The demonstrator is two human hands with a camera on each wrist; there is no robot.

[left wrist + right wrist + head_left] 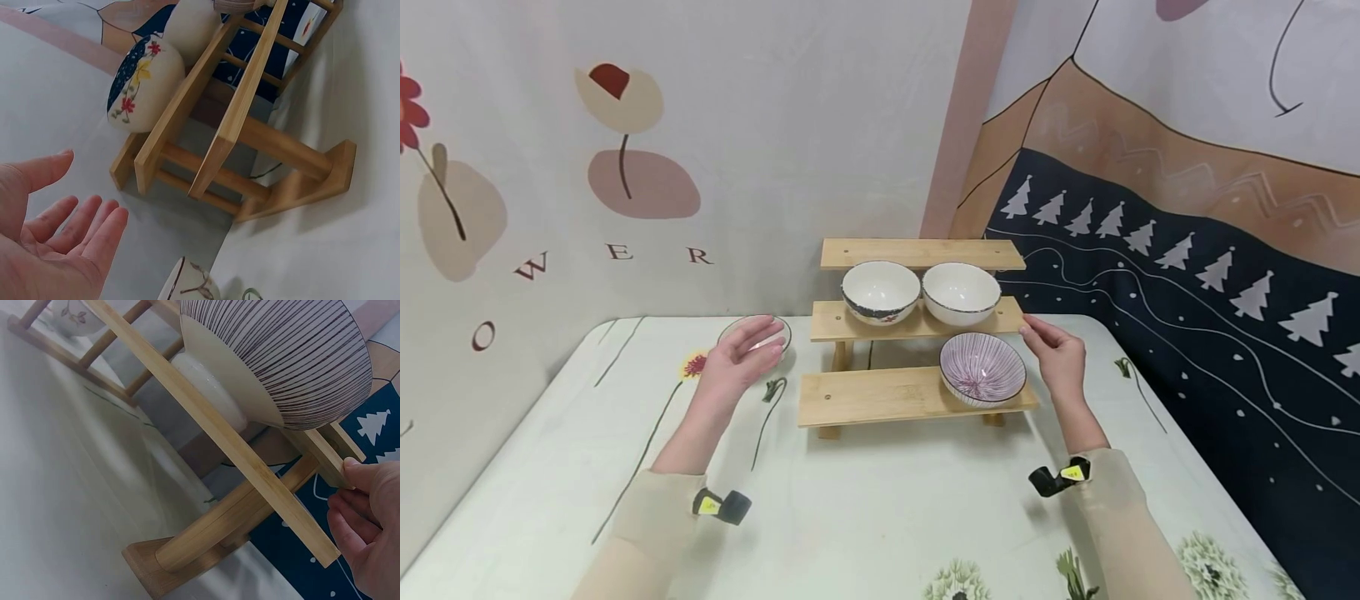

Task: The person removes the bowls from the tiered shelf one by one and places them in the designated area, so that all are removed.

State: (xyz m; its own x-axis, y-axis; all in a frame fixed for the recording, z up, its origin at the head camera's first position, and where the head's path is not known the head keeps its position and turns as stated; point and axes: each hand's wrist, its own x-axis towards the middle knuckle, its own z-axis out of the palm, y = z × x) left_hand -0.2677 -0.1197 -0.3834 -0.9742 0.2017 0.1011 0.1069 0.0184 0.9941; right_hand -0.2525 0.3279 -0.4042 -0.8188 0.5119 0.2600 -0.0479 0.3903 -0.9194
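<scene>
A three-tier wooden display rack (880, 398) stands on the table. My right hand (1058, 354) is at the right end of its middle board (331, 464), the thumb on the board's edge and the fingers curled beneath. On the lowest tier, a purple-striped bowl (982, 368) sits at the right. Two white bowls stand side by side on the middle tier: the left bowl (881, 292) has a floral outside, and the right bowl (961, 293) touches or nearly touches it. My left hand (62, 244) is raised left of the rack, fingers loosely bent and holding nothing.
Beyond my left hand, a fourth bowl (190, 281) with a branch pattern stands on the table left of the rack, partly hidden in the head view. A flower-printed cloth (880, 517) covers the table. Printed curtains (775, 125) hang behind and at the right.
</scene>
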